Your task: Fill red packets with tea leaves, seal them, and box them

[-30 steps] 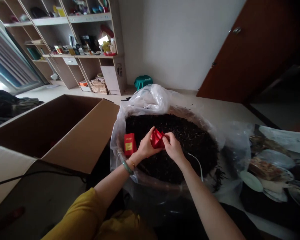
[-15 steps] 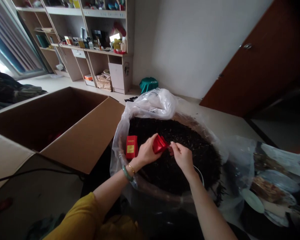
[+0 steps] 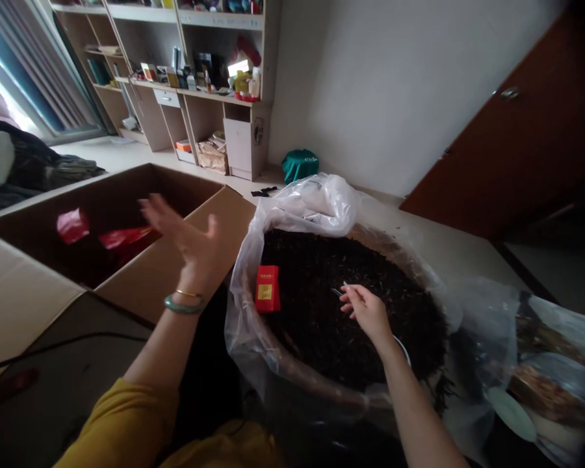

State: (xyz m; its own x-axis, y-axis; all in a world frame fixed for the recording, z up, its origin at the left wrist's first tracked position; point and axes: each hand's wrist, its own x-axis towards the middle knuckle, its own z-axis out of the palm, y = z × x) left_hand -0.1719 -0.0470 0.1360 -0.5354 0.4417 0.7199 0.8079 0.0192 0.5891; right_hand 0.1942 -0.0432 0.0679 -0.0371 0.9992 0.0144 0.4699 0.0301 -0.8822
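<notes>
My left hand (image 3: pixel 182 237), smeared a little by motion, is spread open above the near flap of a cardboard box (image 3: pixel 175 263). A small red packet (image 3: pixel 73 225) hangs in the air over the box, apart from the hand, and a larger blurred red shape (image 3: pixel 127 238) shows between them. My right hand (image 3: pixel 368 312) grips thin metal tweezers (image 3: pixel 338 292), tips apart, over a plastic-lined round basket full of dark dry leaves (image 3: pixel 316 331). A stack of red packets with a gold label (image 3: pixel 268 289) lies on the leaves at the basket's left side.
Clear plastic (image 3: pixel 322 205) is bunched over the basket's far rim. To the right stand a pale green lid or plate (image 3: pixel 511 413) and a bag with brown contents (image 3: pixel 536 387). A green covered stool (image 3: pixel 299 166) and a shelf unit (image 3: pixel 238 146) are behind.
My left hand has let go of the red packet and swung left from the basket to the box. The right hand has stayed over the leaves with the tweezers.
</notes>
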